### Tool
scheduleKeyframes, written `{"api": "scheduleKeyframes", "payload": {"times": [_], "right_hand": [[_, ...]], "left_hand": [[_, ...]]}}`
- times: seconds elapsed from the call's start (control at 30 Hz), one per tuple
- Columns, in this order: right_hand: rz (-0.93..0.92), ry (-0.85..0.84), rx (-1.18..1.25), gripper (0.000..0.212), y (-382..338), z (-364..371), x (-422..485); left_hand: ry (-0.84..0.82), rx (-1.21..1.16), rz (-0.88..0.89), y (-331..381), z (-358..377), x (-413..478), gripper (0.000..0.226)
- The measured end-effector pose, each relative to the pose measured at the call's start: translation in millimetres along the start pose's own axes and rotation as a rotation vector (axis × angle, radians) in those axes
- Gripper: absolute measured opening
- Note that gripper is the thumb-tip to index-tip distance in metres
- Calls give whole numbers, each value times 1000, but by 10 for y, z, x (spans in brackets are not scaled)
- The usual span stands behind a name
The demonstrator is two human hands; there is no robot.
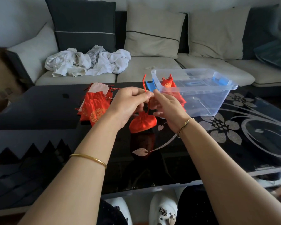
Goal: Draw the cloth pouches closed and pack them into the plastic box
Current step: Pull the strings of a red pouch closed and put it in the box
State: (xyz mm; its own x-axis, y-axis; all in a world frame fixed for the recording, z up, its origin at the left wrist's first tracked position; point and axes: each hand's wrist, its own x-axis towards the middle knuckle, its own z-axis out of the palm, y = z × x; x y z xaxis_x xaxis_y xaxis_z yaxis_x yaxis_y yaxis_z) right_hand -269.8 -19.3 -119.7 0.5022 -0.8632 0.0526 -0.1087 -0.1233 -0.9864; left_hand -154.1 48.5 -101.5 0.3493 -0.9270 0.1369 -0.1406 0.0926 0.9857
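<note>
Down at the bottom, past the near edge of the surface [39,111], two white shoes [163,208] are peeking out. Two bare arms are reaching forward over this shiny black surface. A gold bangle [89,159] is sitting on the left arm and a thin bracelet [184,125] is sitting on the right wrist.

The left hand [128,104] is pinching a red string [144,83], so its grip is clamped on the string. The right hand [167,108] is meeting it fingertip to fingertip, and its grip is pinching the string too. One end of the string is sticking up above the hands.

A red pouch [143,123] is hanging under the hands with its top pulled tight. I cannot tell if it is touching the surface.

Left of the hands, a pile of red pouches [94,108] is lying flat. On the right, a bit further away, the clear plastic box [201,98] is standing on the surface, and a packed pouch [168,83] is lying in its left end.

Far behind, crumpled white cloths [88,62] are lying on a pale sofa [152,69].
</note>
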Motion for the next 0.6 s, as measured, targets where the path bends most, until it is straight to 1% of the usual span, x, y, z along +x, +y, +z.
{"api": "scheduleKeyframes", "payload": {"times": [0.03,0.1,0.17,0.2,0.23,0.3,0.33,0.37,0.43,0.5,0.53,0.6], "right_hand": [[-19,-14,16,29,1,5,-2],[-31,1,72,24,-9,3,-6],[-26,12,164,26,-26,-26,-17],[-34,-15,169,28,-33,-48,-32],[-40,-63,125,30,-39,-70,-51],[-11,-158,-73,30,-35,-98,-82],[17,-163,-158,28,-25,-107,-79],[32,-125,-190,26,-10,-112,-59],[-14,-4,-96,24,24,-107,-8],[-63,43,41,19,40,-93,35],[-62,25,95,18,50,-80,40],[-35,-64,176,21,75,-54,15]], "left_hand": [[-2,-17,-2,-3,-2,-1,9],[26,-29,0,-15,-11,6,11],[78,-21,-1,-38,-22,25,11],[93,-26,-3,-47,-29,34,11],[96,-37,-5,-54,-35,38,10],[68,-36,-2,-57,-42,38,13],[40,-17,4,-54,-43,32,15],[12,15,17,-49,-36,22,17],[-28,123,84,-28,-16,3,18],[-52,293,227,-6,23,-13,21],[-56,385,312,-8,44,-14,23],[-22,555,456,-34,71,-7,27]]}}
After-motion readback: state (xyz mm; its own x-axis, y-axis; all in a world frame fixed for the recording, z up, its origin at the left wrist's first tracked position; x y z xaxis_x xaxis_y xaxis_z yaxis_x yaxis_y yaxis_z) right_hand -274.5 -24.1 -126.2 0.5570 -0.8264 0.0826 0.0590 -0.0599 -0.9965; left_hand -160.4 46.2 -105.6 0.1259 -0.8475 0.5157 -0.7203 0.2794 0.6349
